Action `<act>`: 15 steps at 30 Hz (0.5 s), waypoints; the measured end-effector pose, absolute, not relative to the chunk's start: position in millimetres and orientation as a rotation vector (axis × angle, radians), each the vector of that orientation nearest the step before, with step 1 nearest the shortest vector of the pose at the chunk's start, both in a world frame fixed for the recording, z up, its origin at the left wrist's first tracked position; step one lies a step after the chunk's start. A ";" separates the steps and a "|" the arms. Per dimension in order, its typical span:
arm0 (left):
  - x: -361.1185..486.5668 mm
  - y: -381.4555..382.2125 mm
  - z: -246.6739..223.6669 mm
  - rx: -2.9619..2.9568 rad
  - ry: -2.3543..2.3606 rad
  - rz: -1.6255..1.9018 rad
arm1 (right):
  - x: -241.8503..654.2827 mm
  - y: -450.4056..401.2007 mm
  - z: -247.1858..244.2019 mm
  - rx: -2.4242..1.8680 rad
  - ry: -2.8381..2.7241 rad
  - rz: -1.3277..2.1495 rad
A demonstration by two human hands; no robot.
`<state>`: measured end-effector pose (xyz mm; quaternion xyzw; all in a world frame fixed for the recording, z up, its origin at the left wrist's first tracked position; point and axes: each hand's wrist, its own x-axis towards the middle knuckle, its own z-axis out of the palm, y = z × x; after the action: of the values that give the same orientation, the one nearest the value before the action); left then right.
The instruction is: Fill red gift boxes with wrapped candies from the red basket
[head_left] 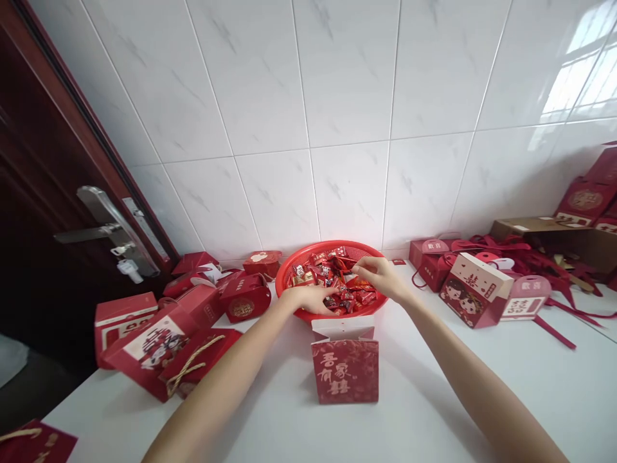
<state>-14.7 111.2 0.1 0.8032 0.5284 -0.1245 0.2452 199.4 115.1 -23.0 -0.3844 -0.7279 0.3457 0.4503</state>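
A red plastic basket (337,245) stands against the tiled wall, filled with red-wrapped candies (344,286). My left hand (311,299) reaches over its front left edge, with the fingers apart and resting on the candies. Over the right side of the basket is my right hand (378,275), its fingers pinched together; whatever they hold is too small to name. Just in front of the basket an open-topped red box with pale characters (346,373) stands upright on the white table, between my forearms.
Several red gift boxes (159,347) crowd the table's left side. On the right are a box with cartoon figures (470,292), red ribbons (540,257) and a cardboard box (578,238). A dark door (43,161) with a metal handle borders the left.
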 end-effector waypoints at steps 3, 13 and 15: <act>6.8 117.7 -7.2 2.159 1.537 -0.494 | 192.7 133.3 -31.2 -1.015 -1.734 0.957; 29.3 111.9 -18.3 2.375 1.565 -0.540 | 195.3 141.4 -40.3 -1.061 -1.752 1.151; 28.9 112.4 -17.2 2.385 1.556 -0.536 | 194.7 141.0 -40.2 -1.086 -1.748 1.136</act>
<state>28.9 112.4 -17.2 0.8169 0.5331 -0.1837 0.1216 194.7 141.0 -40.2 -0.4263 -0.6862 0.4460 0.3852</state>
